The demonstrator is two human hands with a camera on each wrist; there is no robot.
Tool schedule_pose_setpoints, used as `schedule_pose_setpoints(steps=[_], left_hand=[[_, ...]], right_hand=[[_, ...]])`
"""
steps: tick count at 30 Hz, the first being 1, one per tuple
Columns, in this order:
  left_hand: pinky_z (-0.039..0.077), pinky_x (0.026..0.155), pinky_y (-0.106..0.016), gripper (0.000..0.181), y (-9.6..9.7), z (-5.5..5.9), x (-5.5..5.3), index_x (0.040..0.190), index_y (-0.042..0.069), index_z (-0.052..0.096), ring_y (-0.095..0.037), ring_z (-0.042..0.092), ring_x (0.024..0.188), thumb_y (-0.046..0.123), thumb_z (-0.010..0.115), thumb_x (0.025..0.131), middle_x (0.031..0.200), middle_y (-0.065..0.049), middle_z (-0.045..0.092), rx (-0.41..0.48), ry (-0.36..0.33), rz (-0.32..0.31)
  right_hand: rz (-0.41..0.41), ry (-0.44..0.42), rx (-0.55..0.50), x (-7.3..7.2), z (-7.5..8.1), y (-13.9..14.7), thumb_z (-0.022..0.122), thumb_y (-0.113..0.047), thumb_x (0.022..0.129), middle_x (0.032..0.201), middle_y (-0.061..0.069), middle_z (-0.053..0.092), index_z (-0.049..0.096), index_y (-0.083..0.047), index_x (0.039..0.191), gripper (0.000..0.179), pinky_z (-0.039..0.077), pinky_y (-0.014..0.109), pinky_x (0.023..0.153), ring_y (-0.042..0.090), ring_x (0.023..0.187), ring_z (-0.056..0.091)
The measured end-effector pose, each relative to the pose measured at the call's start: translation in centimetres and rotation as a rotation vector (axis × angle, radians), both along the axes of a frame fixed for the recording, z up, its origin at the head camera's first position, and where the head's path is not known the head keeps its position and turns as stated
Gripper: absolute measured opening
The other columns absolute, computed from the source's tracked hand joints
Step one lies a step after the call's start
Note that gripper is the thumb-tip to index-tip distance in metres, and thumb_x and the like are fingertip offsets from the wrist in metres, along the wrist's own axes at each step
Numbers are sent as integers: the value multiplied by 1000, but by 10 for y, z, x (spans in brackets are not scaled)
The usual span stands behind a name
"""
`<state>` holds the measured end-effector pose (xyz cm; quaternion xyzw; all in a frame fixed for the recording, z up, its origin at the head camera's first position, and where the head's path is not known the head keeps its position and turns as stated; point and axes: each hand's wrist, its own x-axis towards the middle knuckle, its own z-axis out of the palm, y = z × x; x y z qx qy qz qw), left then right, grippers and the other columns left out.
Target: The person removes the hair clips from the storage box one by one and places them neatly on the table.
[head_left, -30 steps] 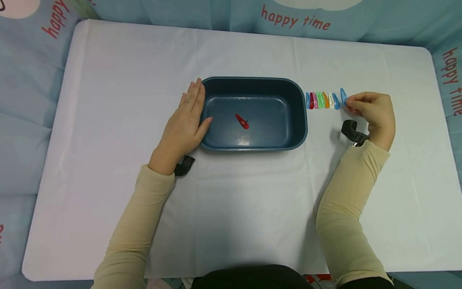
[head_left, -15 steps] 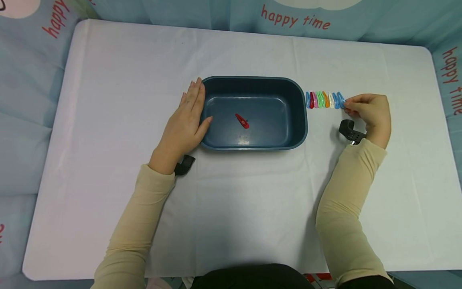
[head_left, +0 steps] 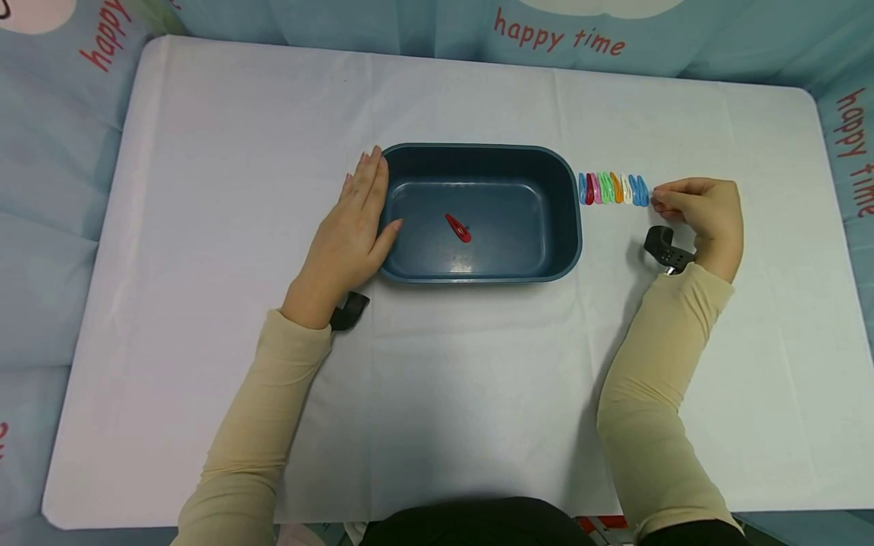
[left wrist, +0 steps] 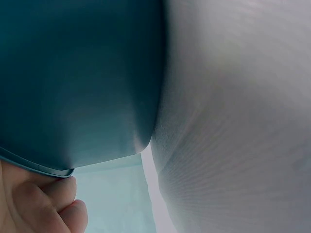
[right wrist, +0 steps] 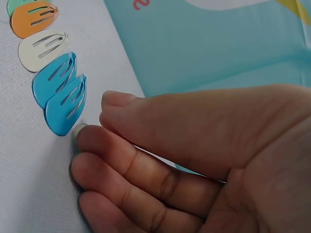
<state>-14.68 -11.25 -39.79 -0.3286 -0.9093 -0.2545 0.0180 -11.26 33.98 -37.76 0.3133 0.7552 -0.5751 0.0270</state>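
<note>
My left hand [head_left: 347,227] lies with straight fingers along the left rim of a dark blue rectangular basin [head_left: 478,277], thumb over the edge. A single red hair clip [head_left: 458,228] sits on the basin's floor. To the right of the basin, several snap hair clips stand in a tight row: blue, red, pink, green, orange, white and two blue at the end. Just right of the last blue hair clip [right wrist: 65,109] is my right hand [head_left: 703,216], fingers loosely bent and holding nothing. In the right wrist view that clip slightly overlaps the blue one beside it.
A white cloth [head_left: 478,394] covers the table. Blue curtain [head_left: 451,30] with red lettering hangs around its back and sides. Black wrist cameras are strapped under both wrists.
The right hand brought the last blue hair clip left to the row's end, set it beside the other blue one and let go. The left hand and basin stayed put.
</note>
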Motion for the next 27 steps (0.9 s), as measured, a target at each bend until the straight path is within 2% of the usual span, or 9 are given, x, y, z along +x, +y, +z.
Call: schedule_pose_setpoints(steps=[6,13,18,23,27], left_hand=[[8,114,-39,67,0,0,0,147,-9,12,-27,5,144,26,44,99,156,-19,7,-2,-2,-1],[7,114,-38,68,0,0,-1,147,-9,11,-28,5,144,25,45,99,156,-18,5,-24,-8,2],[7,114,-38,68,0,0,0,147,-9,12,-29,7,143,25,46,99,156,-19,6,-7,1,-1],[8,114,-38,67,0,-1,0,147,-9,12,-29,7,143,25,46,99,156,-18,7,7,5,-2],[8,114,-38,68,0,-1,0,147,-9,13,-29,7,143,25,46,99,156,-19,7,8,8,1]], right_hand=[[-5,-4,0,-1,0,0,69,0,83,61,-7,66,73,-11,68,19,49,14,54,3,56,62],[-27,-2,3,-5,3,-5,72,-1,81,67,-7,66,74,-11,69,16,49,13,56,4,59,61],[-27,23,2,-7,6,-11,73,-1,80,71,-7,66,74,-10,70,13,49,12,58,4,62,60],[0,81,-8,-10,10,-16,73,0,80,71,-6,67,73,-9,72,12,49,13,57,5,63,61],[16,144,-50,-10,14,-21,74,1,78,70,-3,68,73,-3,75,5,50,14,57,7,62,63]])
